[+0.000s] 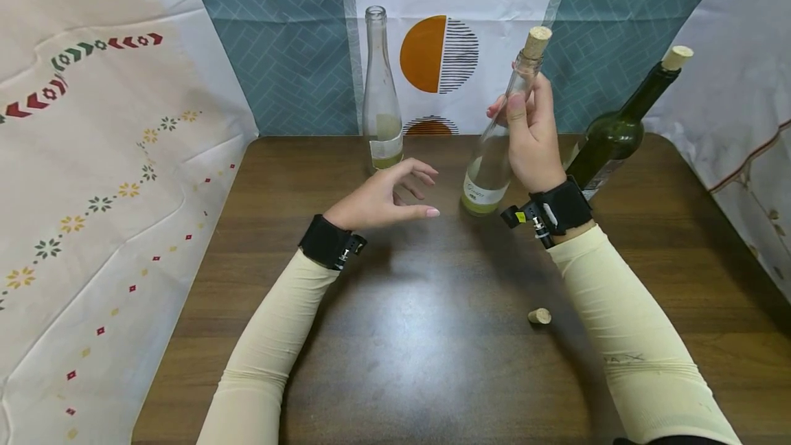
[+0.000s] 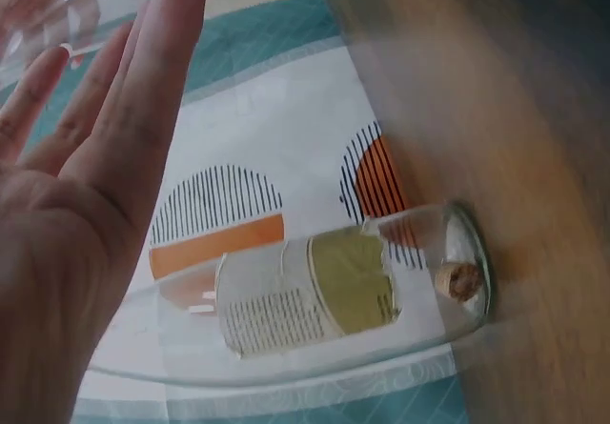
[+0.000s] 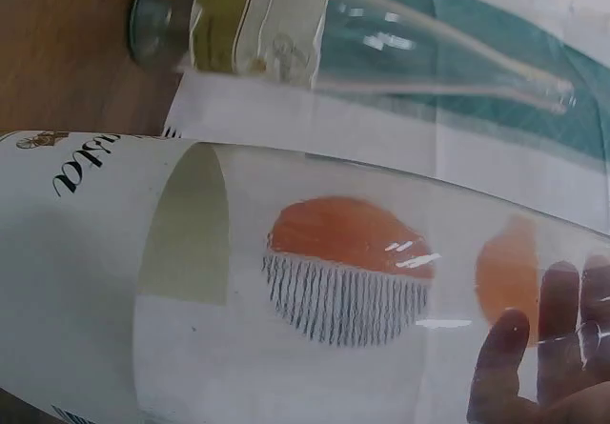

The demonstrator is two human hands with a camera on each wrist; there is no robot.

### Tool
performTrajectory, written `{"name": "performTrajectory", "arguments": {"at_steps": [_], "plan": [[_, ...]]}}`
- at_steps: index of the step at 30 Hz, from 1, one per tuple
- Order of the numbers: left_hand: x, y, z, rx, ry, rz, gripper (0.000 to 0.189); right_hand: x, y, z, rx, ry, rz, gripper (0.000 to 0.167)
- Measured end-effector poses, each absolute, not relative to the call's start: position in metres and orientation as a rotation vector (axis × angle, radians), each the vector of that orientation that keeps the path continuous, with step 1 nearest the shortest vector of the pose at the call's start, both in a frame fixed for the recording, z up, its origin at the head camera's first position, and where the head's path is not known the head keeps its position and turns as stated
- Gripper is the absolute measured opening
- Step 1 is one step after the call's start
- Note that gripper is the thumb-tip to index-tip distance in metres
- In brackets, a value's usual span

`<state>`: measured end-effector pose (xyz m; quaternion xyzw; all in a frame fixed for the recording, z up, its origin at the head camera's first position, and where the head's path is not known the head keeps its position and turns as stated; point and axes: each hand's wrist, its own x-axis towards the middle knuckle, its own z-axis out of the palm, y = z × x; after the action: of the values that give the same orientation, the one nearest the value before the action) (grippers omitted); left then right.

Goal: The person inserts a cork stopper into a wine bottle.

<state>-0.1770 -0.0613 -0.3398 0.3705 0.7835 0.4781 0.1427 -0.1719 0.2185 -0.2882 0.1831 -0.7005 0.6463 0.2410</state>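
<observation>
My right hand (image 1: 536, 132) grips the neck of a clear glass bottle (image 1: 488, 170), thumb on the near side and fingers curled behind. A cork (image 1: 536, 41) sticks up from its mouth, and a pale label wraps the lower part. In the right wrist view, fingers (image 3: 562, 348) show through the glass. My left hand (image 1: 389, 196) holds nothing; its fingers are spread loosely above the table, left of that bottle. Behind it stands a second clear bottle (image 1: 383, 98), without a stopper in its mouth. Through the glass near its base a small cork (image 2: 459, 281) shows.
Behind my right wrist is a dark green bottle (image 1: 614, 132), its mouth plugged by a cork (image 1: 677, 58). A loose cork (image 1: 540, 316) lies on the brown table (image 1: 395, 376), beside my right forearm. Patterned cloths (image 1: 290, 74) hang behind the table and at both sides.
</observation>
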Motion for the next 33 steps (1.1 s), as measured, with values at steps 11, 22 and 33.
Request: {"name": "performTrajectory", "arguments": {"at_steps": [11, 22, 33], "plan": [[-0.184, -0.075, -0.330, 0.954, 2.421, 1.468, 0.047, -0.192, 0.241, -0.283, 0.350, -1.955, 1.677, 0.042], [-0.189, -0.087, -0.326, 0.938, 2.523, 1.506, 0.039, -0.209, 0.256, -0.281, 0.224, -1.961, 1.634, 0.046], [-0.190, -0.092, -0.323, 0.915, 2.527, 1.551, 0.039, -0.229, 0.271, -0.282, 0.182, -1.865, 1.606, 0.042]]}}
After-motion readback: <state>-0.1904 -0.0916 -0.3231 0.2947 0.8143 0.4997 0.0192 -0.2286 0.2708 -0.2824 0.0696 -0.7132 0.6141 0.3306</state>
